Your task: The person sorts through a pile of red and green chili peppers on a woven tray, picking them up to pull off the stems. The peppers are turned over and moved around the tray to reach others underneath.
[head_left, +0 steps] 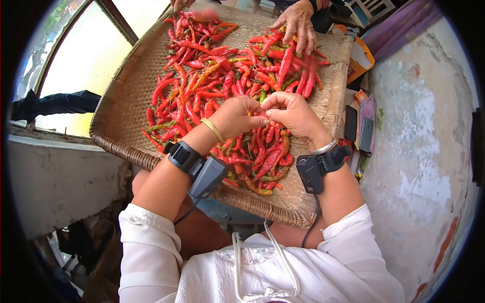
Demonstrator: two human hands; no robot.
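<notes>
A large heap of red chili peppers (199, 88), some orange or greenish, spreads over a woven bamboo tray (134, 98). My left hand (233, 117) is above the heap, its thumb and fingers pinched together. My right hand (297, 115) is pinched too, its fingertips meeting those of the left. What the fingertips hold is too small and covered to make out. A green pepper tip (262, 96) shows just past my fingers. More red peppers (268, 151) lie below my wrists, near the tray's front edge.
Across the tray, another person's hand (297, 25) reaches into the peppers; more of a hand (182, 4) shows at the top. Phones (366, 134) and an orange box (359, 55) are at the right, beside a peeling wall (419, 131). A window (81, 65) stands left.
</notes>
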